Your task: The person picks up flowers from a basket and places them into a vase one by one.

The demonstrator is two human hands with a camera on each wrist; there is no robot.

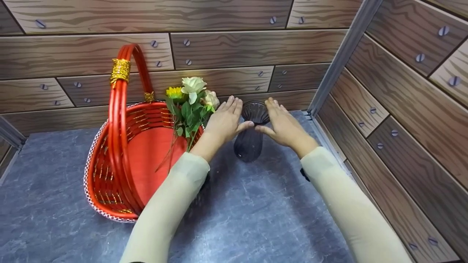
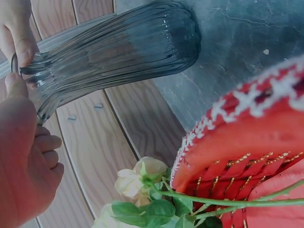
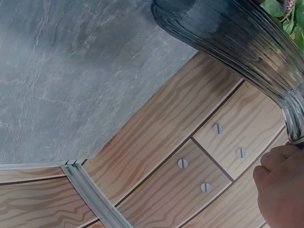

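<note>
A dark, see-through glass vase (image 1: pixel 248 148) with a ribbed body and flared mouth stands upright on the grey marbled tabletop (image 1: pixel 252 219). My left hand (image 1: pixel 225 122) is at the left side of its rim, fingers extended, thumb toward the front. On the opposite side my right hand (image 1: pixel 287 126) mirrors it, with straight fingers and the thumb pointing inward. In the left wrist view, the left thumb (image 2: pixel 18 85) lies against the rim of the vase (image 2: pixel 123 47). The right wrist view shows the right hand (image 3: pixel 285 185) below the flared mouth, partly cut off.
Left of the vase sits a red woven basket (image 1: pixel 113 213) with a tall arched handle (image 1: pixel 113 120) wrapped in gold. Over its right rim lean a white rose (image 1: pixel 193 86), a yellow flower (image 1: pixel 176 93) and a cream rose (image 1: pixel 211 99). Wood-patterned panels (image 1: pixel 226 47) stand behind and to the right.
</note>
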